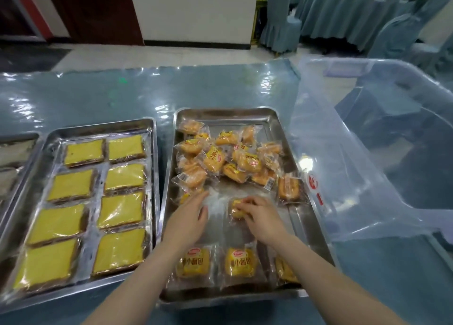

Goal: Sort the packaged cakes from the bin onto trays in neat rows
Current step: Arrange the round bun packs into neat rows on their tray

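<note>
While the right hand [259,216] is pinching a small cake [237,208], the left hand [190,216], fingers spread, is steadying; it should be squaring up behind the near row [241,262].

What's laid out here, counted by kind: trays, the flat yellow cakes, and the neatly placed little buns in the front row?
Steel trays: 3, namely the middle tray, the left tray and a partly cut-off one at the far left.
Flat yellow rectangular wrapped cakes: 8, in two columns.
Small orange wrapped buns in the front row: 3.
Clear plastic bin: 1.
Total: 15. The heaped buns overlap too much to count.
</note>
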`<state>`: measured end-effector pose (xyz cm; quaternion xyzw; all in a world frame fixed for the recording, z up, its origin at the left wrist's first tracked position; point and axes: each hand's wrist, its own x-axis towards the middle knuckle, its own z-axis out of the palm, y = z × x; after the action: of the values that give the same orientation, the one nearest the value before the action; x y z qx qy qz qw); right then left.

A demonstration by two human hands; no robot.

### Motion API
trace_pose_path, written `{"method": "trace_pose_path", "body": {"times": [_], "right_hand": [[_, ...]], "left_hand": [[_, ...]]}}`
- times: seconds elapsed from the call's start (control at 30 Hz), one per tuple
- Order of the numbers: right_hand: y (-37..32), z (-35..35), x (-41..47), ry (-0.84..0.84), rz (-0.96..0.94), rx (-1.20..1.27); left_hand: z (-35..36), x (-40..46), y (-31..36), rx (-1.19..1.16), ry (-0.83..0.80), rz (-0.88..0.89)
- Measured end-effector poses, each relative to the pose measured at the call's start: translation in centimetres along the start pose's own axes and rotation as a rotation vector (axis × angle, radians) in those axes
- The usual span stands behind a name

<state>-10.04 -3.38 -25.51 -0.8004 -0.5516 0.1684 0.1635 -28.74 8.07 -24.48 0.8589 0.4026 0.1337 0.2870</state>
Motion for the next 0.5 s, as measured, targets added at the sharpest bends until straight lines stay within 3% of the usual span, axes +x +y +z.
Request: {"method": "trace_pose_path", "body": {"times": [0.1, 0.33, 0.4, 0.5], "right_hand": [[0.0, 0.5, 0.1, -0.039, -0.034, 0.052], [-0.4, 1.0, -1.1, -0.127, -0.109, 0.036], [-0.9, 1.1, -0.8, -0.112, -0.129, -0.071], [-1.3, 2.2, -0.9, -0.256, -0.171, -0.172]], "left_hand": [[0.5, 1.9, 0.0, 0.040, -0.067, 0.039], [2.3, 2.2, -1.8, 0.417, -0.170, 0.104], [2.4, 1.6, -1.9, 0.443, -0.190, 0.135], [2.2, 1.0, -1.5, 0.391, -0.165, 0.156]]}}
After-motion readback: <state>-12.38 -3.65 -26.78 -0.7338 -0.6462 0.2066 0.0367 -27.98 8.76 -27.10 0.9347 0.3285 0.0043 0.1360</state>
